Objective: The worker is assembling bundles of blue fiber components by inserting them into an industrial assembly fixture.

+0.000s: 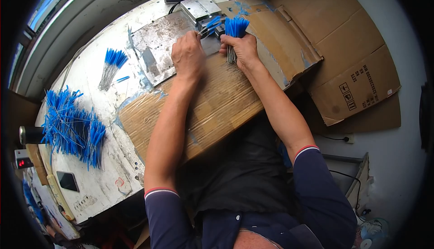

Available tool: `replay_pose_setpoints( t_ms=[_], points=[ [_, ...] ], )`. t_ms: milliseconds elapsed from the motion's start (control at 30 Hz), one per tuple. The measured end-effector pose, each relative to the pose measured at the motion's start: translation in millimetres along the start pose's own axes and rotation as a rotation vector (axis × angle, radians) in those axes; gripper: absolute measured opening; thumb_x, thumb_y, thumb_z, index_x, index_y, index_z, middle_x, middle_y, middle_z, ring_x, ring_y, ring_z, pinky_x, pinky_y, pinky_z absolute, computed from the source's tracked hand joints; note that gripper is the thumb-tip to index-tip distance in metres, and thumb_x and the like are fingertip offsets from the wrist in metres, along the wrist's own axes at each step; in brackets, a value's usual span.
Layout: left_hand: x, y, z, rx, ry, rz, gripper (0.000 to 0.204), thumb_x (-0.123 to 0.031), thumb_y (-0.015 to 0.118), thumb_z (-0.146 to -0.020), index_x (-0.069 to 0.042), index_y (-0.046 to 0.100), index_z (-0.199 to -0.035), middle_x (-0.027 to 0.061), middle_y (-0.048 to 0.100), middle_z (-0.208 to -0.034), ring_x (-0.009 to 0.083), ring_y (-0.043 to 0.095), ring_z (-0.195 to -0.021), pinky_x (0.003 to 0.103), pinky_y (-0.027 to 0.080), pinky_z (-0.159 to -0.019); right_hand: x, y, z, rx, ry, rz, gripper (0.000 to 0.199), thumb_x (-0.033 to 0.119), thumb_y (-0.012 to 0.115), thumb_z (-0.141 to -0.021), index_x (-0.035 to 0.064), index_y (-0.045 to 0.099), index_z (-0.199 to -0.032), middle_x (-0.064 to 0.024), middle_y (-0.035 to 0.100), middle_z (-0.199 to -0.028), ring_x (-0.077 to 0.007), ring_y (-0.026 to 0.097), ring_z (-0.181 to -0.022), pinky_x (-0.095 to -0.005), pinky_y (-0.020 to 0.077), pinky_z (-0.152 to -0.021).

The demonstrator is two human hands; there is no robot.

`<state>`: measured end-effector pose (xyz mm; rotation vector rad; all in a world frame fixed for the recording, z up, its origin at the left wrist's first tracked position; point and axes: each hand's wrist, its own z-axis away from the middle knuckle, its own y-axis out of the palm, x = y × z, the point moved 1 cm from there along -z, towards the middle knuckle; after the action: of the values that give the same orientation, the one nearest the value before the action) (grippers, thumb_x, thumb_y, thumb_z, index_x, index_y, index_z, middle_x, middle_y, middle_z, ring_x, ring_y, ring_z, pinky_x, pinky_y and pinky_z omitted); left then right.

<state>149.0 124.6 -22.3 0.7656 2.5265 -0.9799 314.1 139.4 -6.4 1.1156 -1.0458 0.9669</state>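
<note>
Blue-tipped wires, in one thick bundle, stand in the right hand above the brown cardboard, with the blue ends away from the body and the thin pale stems coming out below the fist. This hand is closed around the stems, just under the blue part. I think such a grip is good: firm enough that no wire slips, but not so hard that the stems bend or cross.

Close by on its left, the left hand seems to pinch, with the fingertips, the pale stems of a few loose wires. Their blue ends point toward the bundle; whether they touch the dark part of the metal block behind them, I cannot tell. For neat work it would be better to bring all blue ends to one level, and to hold the stems parallel.

Further out, the steel plate lies beside the left hand. On the white workbench rest a smaller bundle, one single piece and, farther left, a tangled heap, from which wires should be separated gently.
</note>
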Motion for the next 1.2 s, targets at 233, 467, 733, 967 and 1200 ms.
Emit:
replay_pose_setpoints(
  t_ms=[233, 467, 733, 967, 1200],
  points=[
    [0.4, 2.2, 1.1, 0.053, 0.002, -0.006, 0.009, -0.017, 0.062, -0.097, -0.008, 0.063, -0.094, 0.0133, 0.066, -0.08, 0.0326, 0.065, -0.079, 0.044, 0.05, -0.072, 4.9, -15.7, 2.2, 0.02, 0.085, -0.039, 0.016, -0.004, 0.078, -0.078, -0.0026, 0.066, -0.088, -0.0094, 0.067, -0.075, -0.0185, 0.066, -0.058, -0.0306, 0.0588, -0.05],
    [2.7, 2.6, 4.0, 0.059, 0.069, -0.071, 0.008, -0.013, 0.062, -0.095, -0.007, 0.063, -0.092, 0.013, 0.066, -0.081, 0.0315, 0.065, -0.079, 0.043, 0.051, -0.072, 13.7, -19.8, 15.1, 0.109, 0.116, -0.067, 0.011, -0.003, 0.076, -0.079, -0.0015, 0.066, -0.083, -0.0091, 0.066, -0.069, -0.0181, 0.065, -0.053, -0.0303, 0.0568, -0.047],
    [-0.5, 1.6, 1.7, 0.111, 0.134, -0.24, 0.003, -0.006, 0.059, -0.087, -0.008, 0.061, -0.087, 0.0109, 0.065, -0.08, 0.0286, 0.064, -0.077, 0.04, 0.052, -0.069, 9.3, -7.1, 17.5, 0.073, 0.054, 0.084, 0.011, -0.003, 0.074, -0.078, -0.0004, 0.064, -0.081, -0.0072, 0.064, -0.068, -0.0159, 0.063, -0.052, -0.0294, 0.0557, -0.046],
    [7.9, -1.8, 0.3, 0.008, -0.043, -0.156, 0.011, -0.016, 0.06, -0.097, -0.007, 0.062, -0.09, 0.0136, 0.067, -0.079, 0.0328, 0.067, -0.074, 0.044, 0.052, -0.065, 2.5, 5.0, 8.3, 0.018, -0.004, 0.104, 0.013, -0.005, 0.072, -0.077, -0.0002, 0.06, -0.077, -0.0079, 0.062, -0.065, -0.0165, 0.061, -0.049, -0.0309, 0.0526, -0.042],
    [2.5, -6.5, -3.4, -0.021, -0.072, -0.145, 0.007, -0.015, 0.061, -0.096, -0.008, 0.063, -0.095, 0.0119, 0.068, -0.08, 0.0297, 0.067, -0.079, 0.043, 0.049, -0.071, 2.1, 17.7, -0.8, -0.092, -0.032, 0.248, 0.015, -0.002, 0.076, -0.078, -0.0001, 0.061, -0.079, -0.0088, 0.064, -0.068, -0.0173, 0.064, -0.052, -0.0306, 0.0553, -0.045]
  ],
)
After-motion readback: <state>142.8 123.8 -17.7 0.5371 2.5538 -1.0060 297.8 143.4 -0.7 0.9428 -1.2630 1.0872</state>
